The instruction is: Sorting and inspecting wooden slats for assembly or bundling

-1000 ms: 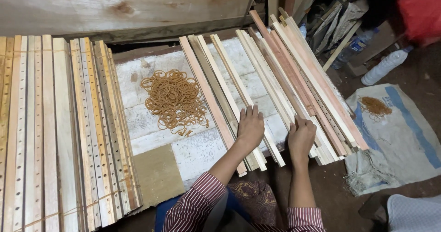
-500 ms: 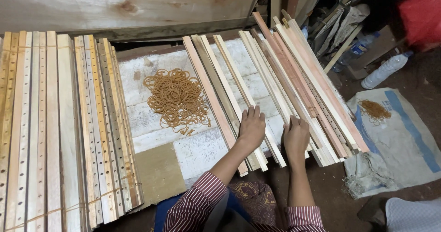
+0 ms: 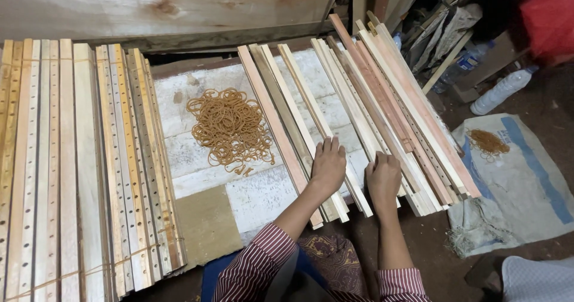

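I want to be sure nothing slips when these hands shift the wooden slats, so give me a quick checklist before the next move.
1. Left hand lies flat on the loose slats: ok.
2. Right hand grips a slat edge: cannot tell, its fingers are curled under and hidden.
3. Near ends of the loose slats line up: not ok, they are staggered.
4. Pile of rubber bands lies apart from the loose slats: ok.
5. Drilled slats on the left sit apart from both hands: ok.
6. Plastic bottle on the floor is out of the way: ok.
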